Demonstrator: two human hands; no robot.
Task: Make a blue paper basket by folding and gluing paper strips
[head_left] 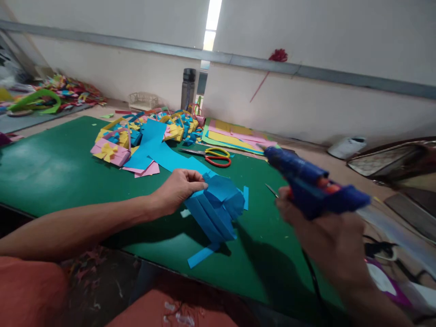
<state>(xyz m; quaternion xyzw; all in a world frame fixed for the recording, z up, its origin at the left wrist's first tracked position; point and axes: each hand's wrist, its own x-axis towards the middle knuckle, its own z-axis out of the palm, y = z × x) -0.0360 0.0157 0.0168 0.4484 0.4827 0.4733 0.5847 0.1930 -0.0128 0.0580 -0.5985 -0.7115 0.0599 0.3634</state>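
Note:
Thumb and fingers of my left hand (pixel 182 188) pinch the upper left edge of a folded blue paper piece (pixel 213 213), which is tilted above the green table. Its right side has a scalloped, rounded flap, and a blue strip (pixel 202 255) lies at its lower end. My right hand (pixel 327 240) is wrapped round a blue hot glue gun (pixel 299 177), held up to the right with its nozzle pointing left, apart from the paper. The glue gun and right hand are a little blurred. A black cord hangs below them.
Yellow-and-red-handled scissors (pixel 218 156) lie beyond the paper, beside blue sheets (pixel 153 145). Small paper baskets (pixel 111 152) crowd the left back. Stacked coloured sheets (pixel 235 134) and a dark bottle (pixel 188 91) stand along the wall. A thin metal blade (pixel 271 190) lies near my right hand.

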